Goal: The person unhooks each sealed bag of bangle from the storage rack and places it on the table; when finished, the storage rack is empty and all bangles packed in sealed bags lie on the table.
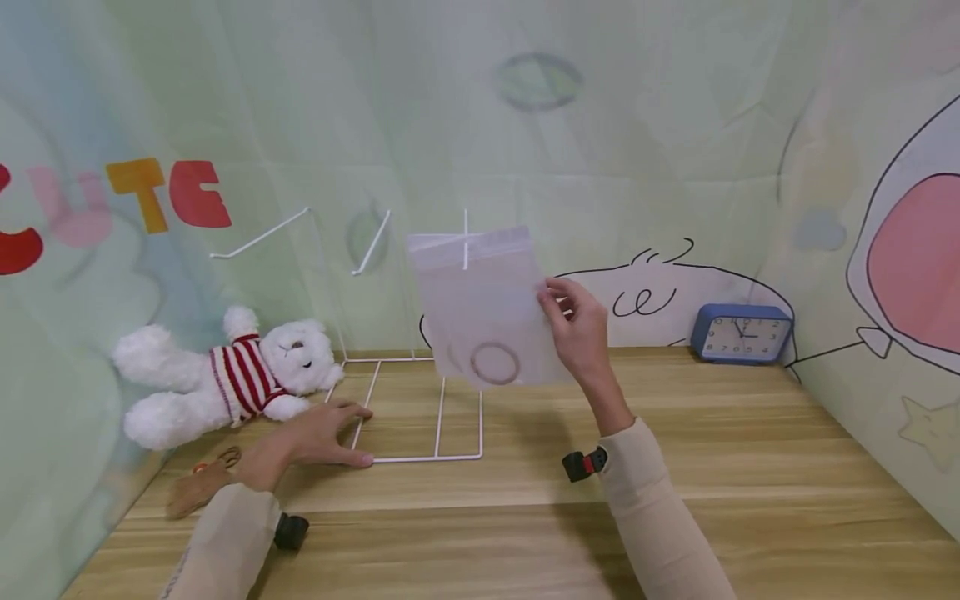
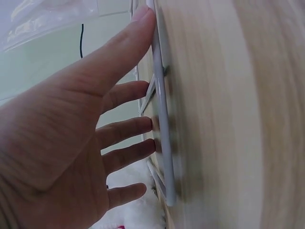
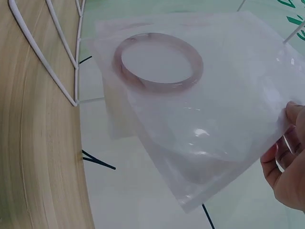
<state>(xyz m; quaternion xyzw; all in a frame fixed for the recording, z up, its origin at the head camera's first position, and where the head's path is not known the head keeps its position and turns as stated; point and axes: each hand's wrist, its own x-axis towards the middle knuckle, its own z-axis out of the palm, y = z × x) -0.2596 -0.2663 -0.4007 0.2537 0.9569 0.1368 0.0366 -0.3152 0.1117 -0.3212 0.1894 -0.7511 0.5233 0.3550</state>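
My right hand (image 1: 581, 325) pinches the right edge of a clear plastic zip bag (image 1: 480, 308). Inside the bag, low down, lies a pale pinkish bangle (image 3: 198, 64). The bag is upright at the right side of a white wire rack (image 1: 457, 458), and one of the rack's prongs (image 1: 466, 242) crosses its top; whether the prong passes through the bag I cannot tell. Low at the rack's base, my left hand (image 1: 318, 433) has its fingers spread, the thumb against the front bar in the left wrist view.
A white plush bear (image 1: 247, 367) in a striped sweater lies left of the rack. Nearer me is a small brown item (image 1: 198, 490), partly behind the left arm. A blue clock (image 1: 741, 334) stands at the back right. Printed curtains (image 1: 637, 125) border the wooden table (image 1: 465, 533).
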